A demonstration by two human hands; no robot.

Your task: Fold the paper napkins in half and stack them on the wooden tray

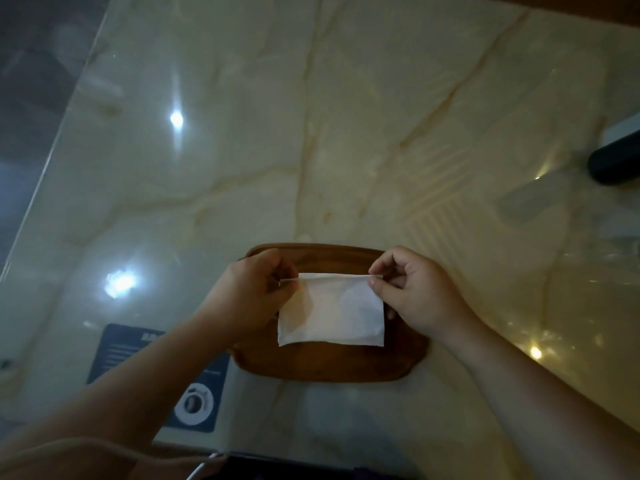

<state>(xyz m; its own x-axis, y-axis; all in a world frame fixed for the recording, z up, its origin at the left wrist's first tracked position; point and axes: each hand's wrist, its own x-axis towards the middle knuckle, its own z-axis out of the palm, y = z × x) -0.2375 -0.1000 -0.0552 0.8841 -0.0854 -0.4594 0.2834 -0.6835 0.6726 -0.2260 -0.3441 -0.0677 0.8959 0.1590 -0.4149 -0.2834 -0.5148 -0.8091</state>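
A white paper napkin (330, 311) hangs as a folded rectangle over the wooden tray (329, 365), which lies on the marble table near me. My left hand (258, 289) pinches the napkin's upper left corner between thumb and fingers. My right hand (412, 289) pinches its upper right corner. The napkin's top edge is stretched taut between both hands and its lower edge hangs just above the tray's middle. I cannot tell whether other napkins lie under it.
A dark blue printed sheet (194, 393) with a round white emblem lies on the marble table (311, 133) left of the tray, partly under my left forearm. A dark rounded object (614, 161) sits at the right edge. Bright light reflections dot the glossy surface.
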